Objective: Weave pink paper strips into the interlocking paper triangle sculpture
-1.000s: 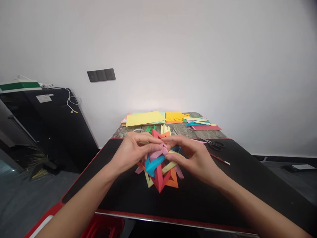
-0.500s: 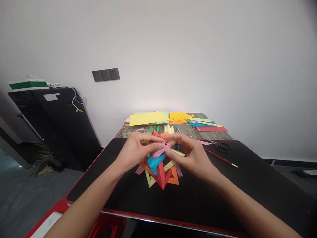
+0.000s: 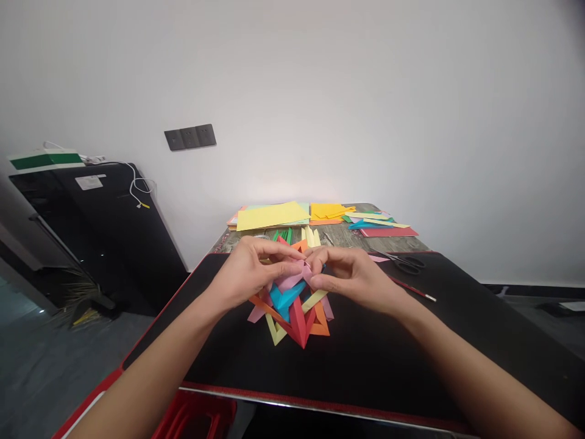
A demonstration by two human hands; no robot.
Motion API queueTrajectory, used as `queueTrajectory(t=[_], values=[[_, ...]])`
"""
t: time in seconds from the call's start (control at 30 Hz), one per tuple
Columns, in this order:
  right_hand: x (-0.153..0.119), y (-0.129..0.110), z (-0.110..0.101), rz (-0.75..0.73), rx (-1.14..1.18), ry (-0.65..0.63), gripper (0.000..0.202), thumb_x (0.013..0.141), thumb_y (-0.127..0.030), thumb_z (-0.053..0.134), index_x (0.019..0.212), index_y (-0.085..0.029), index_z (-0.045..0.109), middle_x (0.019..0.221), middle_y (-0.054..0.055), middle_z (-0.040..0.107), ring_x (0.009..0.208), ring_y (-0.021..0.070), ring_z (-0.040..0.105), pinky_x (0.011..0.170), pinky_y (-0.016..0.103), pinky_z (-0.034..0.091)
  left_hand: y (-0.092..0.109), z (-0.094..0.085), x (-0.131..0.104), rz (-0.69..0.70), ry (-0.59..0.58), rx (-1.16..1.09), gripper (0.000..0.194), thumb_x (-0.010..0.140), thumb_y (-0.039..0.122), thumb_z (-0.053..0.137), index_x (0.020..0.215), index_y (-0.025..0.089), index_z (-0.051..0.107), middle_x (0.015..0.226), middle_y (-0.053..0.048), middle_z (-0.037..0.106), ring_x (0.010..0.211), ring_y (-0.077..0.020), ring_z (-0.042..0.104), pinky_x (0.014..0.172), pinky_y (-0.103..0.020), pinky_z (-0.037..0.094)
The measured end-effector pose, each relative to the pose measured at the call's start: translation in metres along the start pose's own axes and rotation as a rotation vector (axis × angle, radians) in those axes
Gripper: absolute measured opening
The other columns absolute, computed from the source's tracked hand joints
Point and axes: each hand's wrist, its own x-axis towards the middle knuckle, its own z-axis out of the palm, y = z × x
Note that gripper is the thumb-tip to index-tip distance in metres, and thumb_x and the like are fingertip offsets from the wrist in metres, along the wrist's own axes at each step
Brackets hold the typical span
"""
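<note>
A many-coloured origami model (image 3: 298,320) of interlocked folded paper strips stands on the black mat, with red, blue, orange, pale yellow and pink pieces forming points. At its top, my left hand (image 3: 249,271) pinches a pink paper strip (image 3: 292,280) between thumb and fingers. From the other side my right hand (image 3: 351,277) closes its thumb and fingers round the same pink strip. The two sets of fingertips almost meet there, and they hide part of the fold and the back of the model.
Behind lie yellow paper sheets (image 3: 274,216), orange paper (image 3: 326,211), green folded strips (image 3: 283,235) and a red sheet (image 3: 388,232). Scissors (image 3: 404,262) and a pencil (image 3: 415,289) rest on the mat (image 3: 384,366) at right. A red stool (image 3: 196,414) is below the table edge.
My right hand has shifted slightly at the pink strip, its fingers more curled. My left hand keeps its pinch. The whole view has moved a little.
</note>
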Motion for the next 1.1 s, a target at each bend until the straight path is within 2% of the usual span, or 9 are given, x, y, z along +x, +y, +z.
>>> queueTrajectory(t=[0.07, 0.17, 0.3, 0.47, 0.77, 0.97, 1.1], values=[[0.000, -0.001, -0.004, 0.025, 0.010, -0.027, 0.017, 0.076, -0.031, 0.073, 0.081, -0.019, 0.062, 0.093, 0.004, 0.063, 0.089, 0.0175, 0.059, 0.077, 0.032, 0.049, 0.002, 0.000, 0.001, -0.010, -0.023, 0.024, 0.023, 0.072, 0.029, 0.074, 0.088, 0.013, 0.077, 0.073, -0.007, 0.073, 0.056, -0.0118, 0.059, 0.046, -0.020, 0.045], [-0.001, 0.000, -0.004, 0.030, 0.021, 0.023, 0.020, 0.074, -0.033, 0.074, 0.084, -0.019, 0.063, 0.092, 0.004, 0.063, 0.086, 0.0170, 0.060, 0.074, 0.031, 0.050, 0.003, -0.001, 0.003, 0.003, -0.060, 0.021, 0.028, 0.073, 0.030, 0.073, 0.096, 0.014, 0.076, 0.063, -0.003, 0.068, 0.050, -0.0092, 0.054, 0.043, -0.019, 0.043], [-0.002, 0.004, -0.001, 0.029, 0.020, 0.079, 0.022, 0.075, -0.035, 0.074, 0.084, -0.019, 0.063, 0.088, 0.004, 0.062, 0.082, 0.0166, 0.059, 0.071, 0.030, 0.050, 0.000, 0.000, 0.003, 0.036, -0.045, 0.006, 0.024, 0.073, 0.029, 0.073, 0.094, 0.017, 0.078, 0.064, -0.003, 0.071, 0.047, -0.0079, 0.053, 0.041, -0.018, 0.040], [-0.002, 0.004, 0.001, 0.050, 0.028, 0.112, 0.022, 0.073, -0.037, 0.074, 0.079, -0.019, 0.064, 0.085, 0.003, 0.063, 0.081, 0.0166, 0.059, 0.072, 0.031, 0.050, 0.002, 0.005, 0.003, 0.082, 0.002, -0.011, 0.010, 0.073, 0.021, 0.073, 0.081, 0.019, 0.079, 0.081, -0.005, 0.077, 0.069, -0.0146, 0.068, 0.060, -0.020, 0.051], [-0.002, 0.001, 0.004, 0.058, 0.038, 0.132, 0.018, 0.074, -0.033, 0.074, 0.076, -0.019, 0.064, 0.085, 0.004, 0.063, 0.080, 0.0162, 0.058, 0.072, 0.031, 0.047, 0.001, 0.004, 0.005, 0.073, 0.033, -0.018, 0.013, 0.071, 0.025, 0.076, 0.082, 0.017, 0.079, 0.084, -0.007, 0.077, 0.077, -0.0182, 0.070, 0.065, -0.023, 0.054], [-0.002, 0.010, 0.013, -0.066, 0.029, 0.262, 0.014, 0.077, -0.030, 0.072, 0.072, -0.020, 0.063, 0.086, 0.005, 0.065, 0.088, 0.0187, 0.060, 0.082, 0.036, 0.047, 0.001, 0.006, 0.005, 0.060, 0.056, 0.006, 0.015, 0.071, 0.026, 0.077, 0.082, 0.015, 0.079, 0.080, -0.007, 0.077, 0.075, -0.0174, 0.069, 0.065, -0.022, 0.052], [-0.003, 0.016, 0.023, -0.122, 0.039, 0.395, 0.012, 0.077, -0.027, 0.072, 0.070, -0.019, 0.065, 0.085, 0.006, 0.066, 0.089, 0.0186, 0.061, 0.081, 0.034, 0.048, -0.001, 0.005, 0.006, 0.050, 0.049, -0.017, 0.017, 0.071, 0.025, 0.076, 0.085, 0.016, 0.079, 0.082, -0.007, 0.077, 0.075, -0.0174, 0.068, 0.064, -0.022, 0.052]])
